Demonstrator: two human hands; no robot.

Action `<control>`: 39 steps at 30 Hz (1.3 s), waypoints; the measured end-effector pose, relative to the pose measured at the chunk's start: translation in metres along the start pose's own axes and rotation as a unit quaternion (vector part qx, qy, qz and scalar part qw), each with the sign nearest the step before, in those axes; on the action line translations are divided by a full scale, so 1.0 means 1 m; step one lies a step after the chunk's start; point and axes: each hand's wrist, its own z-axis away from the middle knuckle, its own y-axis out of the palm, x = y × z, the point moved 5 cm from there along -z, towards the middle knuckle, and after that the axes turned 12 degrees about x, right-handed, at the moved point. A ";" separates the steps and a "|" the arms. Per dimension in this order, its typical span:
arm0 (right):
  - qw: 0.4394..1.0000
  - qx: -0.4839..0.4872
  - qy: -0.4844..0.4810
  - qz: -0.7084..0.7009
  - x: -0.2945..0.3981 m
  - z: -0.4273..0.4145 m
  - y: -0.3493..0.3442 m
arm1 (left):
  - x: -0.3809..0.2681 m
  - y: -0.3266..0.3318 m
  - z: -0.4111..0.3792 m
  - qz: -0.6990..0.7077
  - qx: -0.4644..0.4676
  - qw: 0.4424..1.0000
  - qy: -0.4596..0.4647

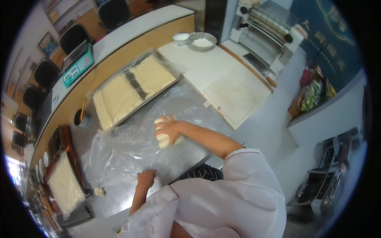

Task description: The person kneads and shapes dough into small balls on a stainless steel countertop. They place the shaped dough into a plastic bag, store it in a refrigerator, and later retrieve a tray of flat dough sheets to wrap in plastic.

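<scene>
My right hand (169, 128) spreads its fingers over a small cluster of smooth white dough rolls (163, 144), gripping them together on the steel table (190, 154). Parts of the rolls are hidden under the palm and fingers. Nearer my body, my left hand (146, 179) is curled at the near edge of a clear plastic sheet (119, 154), with a fold of it at the fingers. The sheet lies wrinkled across the tabletop. A small ragged scrap of dough (99, 191) sits at the table's left end.
A metal tray (135, 110) of dough strips under plastic lies behind; another covered tray (67, 184) is at left. A pot (81, 117) holds an orange-handled tool. A white board (238, 98), flour bowl (202, 41), rolling pin (247, 65) and dough sheeter (265, 32) are to the right.
</scene>
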 end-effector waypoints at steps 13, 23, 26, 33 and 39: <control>0.814 -0.466 0.302 -0.170 -0.021 0.148 0.084 | -0.126 -0.168 -0.050 -0.032 -0.243 0.964 0.104; 0.566 -0.616 0.367 -0.407 -0.033 0.192 0.280 | -0.106 -0.145 -0.114 -0.058 -0.212 0.953 0.209; 0.485 -0.531 0.338 -0.607 -0.024 0.187 0.282 | -0.112 -0.144 -0.121 -0.069 -0.204 0.954 0.210; 0.445 -0.559 0.323 -0.620 0.022 0.182 0.331 | -0.092 -0.144 -0.124 -0.082 -0.226 0.935 0.261; 0.281 -0.595 0.272 -0.702 0.127 0.110 0.465 | -0.092 -0.147 -0.146 -0.069 -0.214 0.913 0.339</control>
